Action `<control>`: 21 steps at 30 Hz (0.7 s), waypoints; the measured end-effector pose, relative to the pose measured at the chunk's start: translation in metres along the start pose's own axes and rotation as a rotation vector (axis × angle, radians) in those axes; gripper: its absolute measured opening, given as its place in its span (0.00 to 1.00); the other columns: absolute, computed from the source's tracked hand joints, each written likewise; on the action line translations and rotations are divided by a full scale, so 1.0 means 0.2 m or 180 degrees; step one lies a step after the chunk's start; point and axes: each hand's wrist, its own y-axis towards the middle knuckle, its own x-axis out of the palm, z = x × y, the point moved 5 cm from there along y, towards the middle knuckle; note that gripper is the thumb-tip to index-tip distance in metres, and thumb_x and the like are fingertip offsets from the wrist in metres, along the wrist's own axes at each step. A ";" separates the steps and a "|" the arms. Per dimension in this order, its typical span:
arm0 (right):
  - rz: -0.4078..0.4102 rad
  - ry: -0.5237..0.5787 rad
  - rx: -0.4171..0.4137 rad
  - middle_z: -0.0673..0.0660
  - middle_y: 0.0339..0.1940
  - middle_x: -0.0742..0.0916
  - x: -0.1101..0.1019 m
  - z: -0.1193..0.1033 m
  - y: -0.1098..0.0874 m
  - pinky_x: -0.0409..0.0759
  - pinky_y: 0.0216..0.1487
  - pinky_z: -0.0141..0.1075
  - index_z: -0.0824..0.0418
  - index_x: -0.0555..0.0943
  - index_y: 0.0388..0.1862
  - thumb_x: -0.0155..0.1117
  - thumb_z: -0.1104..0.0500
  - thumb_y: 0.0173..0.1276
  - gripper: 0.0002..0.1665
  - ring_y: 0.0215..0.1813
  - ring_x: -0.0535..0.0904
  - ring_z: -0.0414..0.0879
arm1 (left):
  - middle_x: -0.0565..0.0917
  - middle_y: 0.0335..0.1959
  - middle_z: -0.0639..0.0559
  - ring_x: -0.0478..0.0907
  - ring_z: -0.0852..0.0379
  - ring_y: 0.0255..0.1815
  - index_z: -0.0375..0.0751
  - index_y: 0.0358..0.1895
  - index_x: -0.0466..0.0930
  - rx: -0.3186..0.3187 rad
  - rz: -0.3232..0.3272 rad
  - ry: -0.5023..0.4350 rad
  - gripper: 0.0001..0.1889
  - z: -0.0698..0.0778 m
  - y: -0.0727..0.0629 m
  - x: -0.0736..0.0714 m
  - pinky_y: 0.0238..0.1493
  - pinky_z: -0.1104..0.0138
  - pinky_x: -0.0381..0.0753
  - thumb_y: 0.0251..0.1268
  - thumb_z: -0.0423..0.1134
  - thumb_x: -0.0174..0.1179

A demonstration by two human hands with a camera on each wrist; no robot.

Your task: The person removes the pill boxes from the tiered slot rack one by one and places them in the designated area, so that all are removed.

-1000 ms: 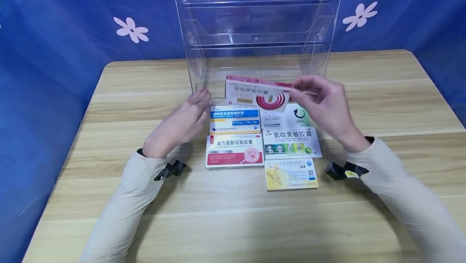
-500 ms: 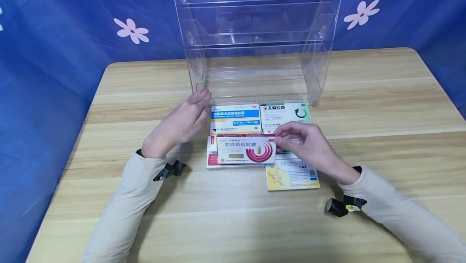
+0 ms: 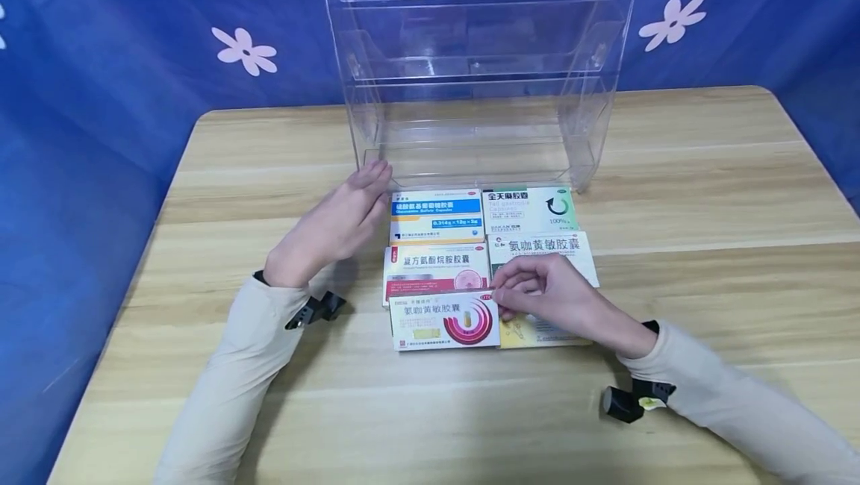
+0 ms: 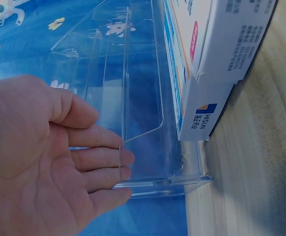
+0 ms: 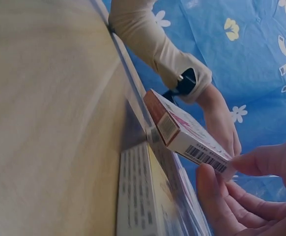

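Note:
My right hand pinches the right end of a white medicine box with red rings. In the right wrist view this medicine box is tilted, thumb and fingers at its barcode end. My left hand holds nothing and lies beside the front left corner of a clear plastic rack, its fingers extended in the left wrist view. Between the hands are a blue-banded box, a green-edged box, a red-and-white box, a green-and-white box and a partly covered yellow-and-white box.
The tiered rack stands at the back of the wooden table, just behind the boxes. A blue flowered cloth hangs behind and beside the table. Each wrist carries a small black camera.
My right hand has brought the red-ringed medicine box from the rack's front down toward me, to the front left of the boxes. The left hand has stayed in place.

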 end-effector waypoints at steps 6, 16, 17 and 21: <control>-0.0283 0.0267 0.0062 0.63 0.30 0.86 0.05 0.03 0.00 0.87 0.36 0.43 0.72 0.77 0.40 0.60 0.70 0.66 0.06 0.32 0.86 0.55 | 0.54 0.73 0.29 0.47 0.38 0.76 0.22 0.70 0.54 -0.0068 -0.0061 0.0003 0.27 0.00 0.00 0.01 0.76 0.53 0.47 0.77 0.38 0.37; -0.0059 -0.0520 -0.0513 0.56 0.30 0.86 0.06 -0.01 -0.03 0.85 0.34 0.34 0.66 0.80 0.38 0.62 0.71 0.64 0.04 0.32 0.84 0.46 | 0.54 0.73 0.30 0.47 0.39 0.76 0.22 0.71 0.54 -0.0066 -0.0049 0.0019 0.27 0.00 0.00 0.01 0.76 0.54 0.46 0.78 0.39 0.36; 0.0001 -0.0826 -0.0763 0.54 0.30 0.86 0.07 -0.03 -0.04 0.85 0.35 0.32 0.65 0.81 0.38 0.64 0.70 0.63 0.05 0.33 0.83 0.43 | 0.54 0.73 0.30 0.47 0.39 0.76 0.22 0.71 0.54 -0.0058 -0.0043 0.0021 0.27 0.00 0.00 0.01 0.76 0.54 0.46 0.78 0.39 0.36; 0.0222 -0.2301 -0.1812 0.50 0.38 0.85 0.16 -0.11 -0.10 0.82 0.46 0.33 0.61 0.84 0.41 0.68 0.64 0.61 0.09 0.42 0.80 0.40 | 0.54 0.73 0.29 0.46 0.39 0.76 0.22 0.70 0.54 -0.0058 -0.0032 0.0029 0.27 0.00 0.00 0.00 0.76 0.54 0.46 0.78 0.40 0.36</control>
